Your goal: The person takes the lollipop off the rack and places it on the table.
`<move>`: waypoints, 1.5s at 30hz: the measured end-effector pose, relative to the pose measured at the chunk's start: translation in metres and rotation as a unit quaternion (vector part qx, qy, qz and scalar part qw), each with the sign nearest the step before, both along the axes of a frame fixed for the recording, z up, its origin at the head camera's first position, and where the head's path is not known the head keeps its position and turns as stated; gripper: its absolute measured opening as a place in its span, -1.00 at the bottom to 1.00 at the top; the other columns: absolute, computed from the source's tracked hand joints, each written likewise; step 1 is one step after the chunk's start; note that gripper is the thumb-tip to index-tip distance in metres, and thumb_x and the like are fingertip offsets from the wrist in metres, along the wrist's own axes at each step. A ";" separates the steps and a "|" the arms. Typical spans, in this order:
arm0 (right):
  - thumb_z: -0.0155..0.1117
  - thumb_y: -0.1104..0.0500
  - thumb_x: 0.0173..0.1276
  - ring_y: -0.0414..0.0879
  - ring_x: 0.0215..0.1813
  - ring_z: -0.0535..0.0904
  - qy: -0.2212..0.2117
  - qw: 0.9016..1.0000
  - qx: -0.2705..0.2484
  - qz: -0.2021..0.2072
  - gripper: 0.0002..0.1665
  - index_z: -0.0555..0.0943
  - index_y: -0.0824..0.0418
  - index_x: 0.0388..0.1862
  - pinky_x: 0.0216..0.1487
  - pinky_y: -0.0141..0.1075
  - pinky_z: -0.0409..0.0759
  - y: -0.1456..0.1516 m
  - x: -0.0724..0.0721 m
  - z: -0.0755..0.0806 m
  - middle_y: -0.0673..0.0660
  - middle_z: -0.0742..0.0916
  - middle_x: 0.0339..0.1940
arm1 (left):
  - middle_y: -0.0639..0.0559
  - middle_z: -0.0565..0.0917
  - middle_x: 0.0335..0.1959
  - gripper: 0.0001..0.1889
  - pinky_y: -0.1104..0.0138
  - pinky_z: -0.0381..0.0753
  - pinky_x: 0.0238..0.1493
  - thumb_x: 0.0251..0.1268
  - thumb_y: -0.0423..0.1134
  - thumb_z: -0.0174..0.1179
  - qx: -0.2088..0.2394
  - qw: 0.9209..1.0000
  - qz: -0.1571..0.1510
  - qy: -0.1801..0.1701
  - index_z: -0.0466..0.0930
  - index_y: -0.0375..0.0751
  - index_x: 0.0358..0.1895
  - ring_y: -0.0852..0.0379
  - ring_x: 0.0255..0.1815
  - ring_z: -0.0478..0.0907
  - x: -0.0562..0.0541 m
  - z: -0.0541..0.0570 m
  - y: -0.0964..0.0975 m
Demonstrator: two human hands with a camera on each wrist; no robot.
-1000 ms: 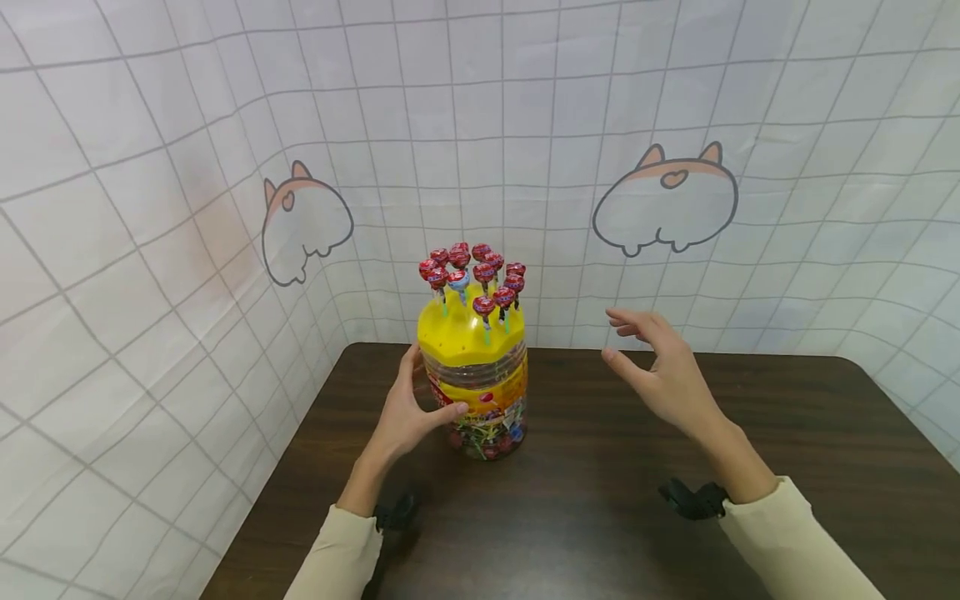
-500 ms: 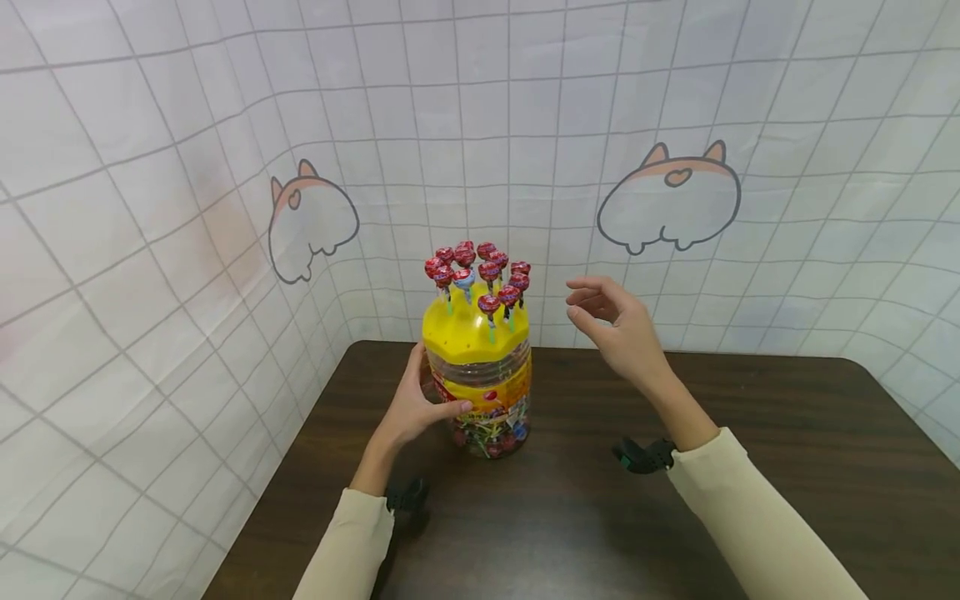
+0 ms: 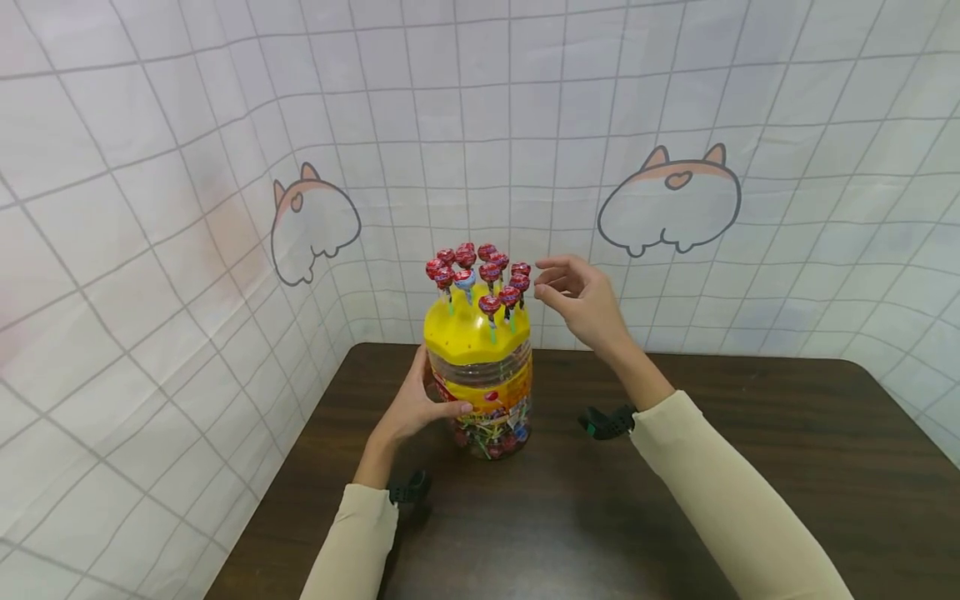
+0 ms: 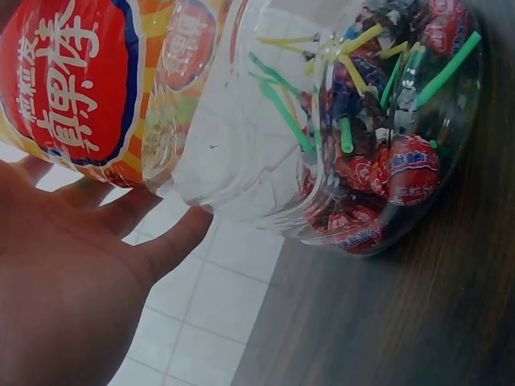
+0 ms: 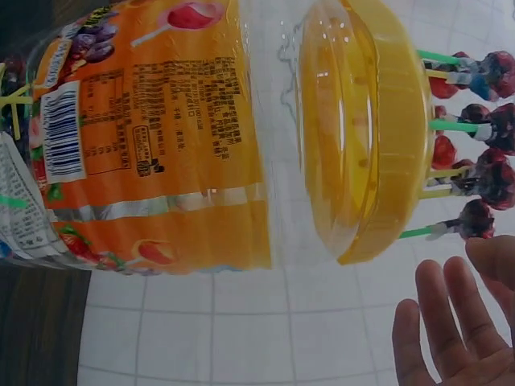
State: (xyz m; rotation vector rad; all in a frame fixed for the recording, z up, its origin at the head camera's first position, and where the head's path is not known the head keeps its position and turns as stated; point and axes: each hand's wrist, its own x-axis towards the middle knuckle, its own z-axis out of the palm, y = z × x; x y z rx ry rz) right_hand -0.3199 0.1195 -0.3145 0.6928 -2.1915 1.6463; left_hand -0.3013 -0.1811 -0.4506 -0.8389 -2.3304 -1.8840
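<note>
- On the tabletop (image 3: 517, 533) stands the jar (image 3: 491, 396), left grip (image 3: 412, 408) wrapped round its side.
- Just beside the rightmost lollipops (image 3: 510, 297), the right grip (image 3: 583, 302), thumb and fingers apart.
- More crowd the lid (image 3: 453, 333), nearer ones partly hiding others.
- Behind, a gridded backdrop (image 3: 480, 108).

Clear cylindrical plastic jar (image 5: 278, 137), orange printed label (image 5: 193, 173), round yellow plastic lid (image 5: 398, 145), red-wrapped lollipops (image 5: 493, 178) above it, right hand (image 5: 467, 350) near

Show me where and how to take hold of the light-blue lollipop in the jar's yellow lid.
Pinch the light-blue lollipop by its round head, probably from the front and above. It stands upright, head up, in the yellow lid, whose near-left part bears no lollipops. Red lollipops stand left, right and behind, so a reach from there would likely catch them.
</note>
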 end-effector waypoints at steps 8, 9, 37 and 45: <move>0.36 0.24 0.43 0.00 -0.03 0.67 -0.021 0.999 -0.024 0.030 -0.53 0.57 0.21 0.29 -0.03 -0.32 0.64 -0.010 -0.012 0.000 0.23 0.69 0.01 | 0.03 0.36 0.43 0.08 -0.13 0.45 0.43 0.12 -0.19 0.54 0.007 1.000 -0.017 -0.003 -0.05 0.31 0.60 -0.05 0.38 0.43 -0.003 0.000 -0.002; 0.37 0.24 0.42 0.01 -0.02 0.67 -0.025 0.999 -0.026 0.034 -0.52 0.56 0.20 0.29 -0.01 -0.30 0.64 -0.010 -0.012 0.000 0.22 0.69 0.02 | 0.03 0.35 0.43 0.08 -0.12 0.46 0.42 0.12 -0.19 0.54 0.007 1.000 -0.017 -0.004 -0.04 0.31 0.59 -0.05 0.38 0.43 -0.003 0.000 -0.003; 0.36 0.35 0.39 -0.13 -0.21 0.65 0.047 0.993 -0.109 0.015 -0.48 0.55 0.22 0.31 -0.17 -0.41 0.68 -0.010 -0.007 0.011 0.02 0.69 -0.16 | 0.02 0.36 0.42 0.09 -0.09 0.49 0.41 0.14 -0.28 0.52 0.009 1.000 -0.019 -0.008 -0.06 0.32 0.60 -0.05 0.38 0.43 -0.003 -0.001 -0.001; 0.34 0.37 0.39 -0.14 -0.21 0.67 0.040 0.991 -0.131 -0.003 -0.44 0.57 0.08 0.34 -0.18 -0.42 0.69 0.008 0.007 -0.008 -0.02 0.69 -0.16 | 0.03 0.35 0.44 0.09 -0.11 0.44 0.45 0.14 -0.27 0.53 0.028 0.999 -0.023 -0.015 -0.05 0.32 0.60 -0.04 0.41 0.42 -0.004 0.001 -0.001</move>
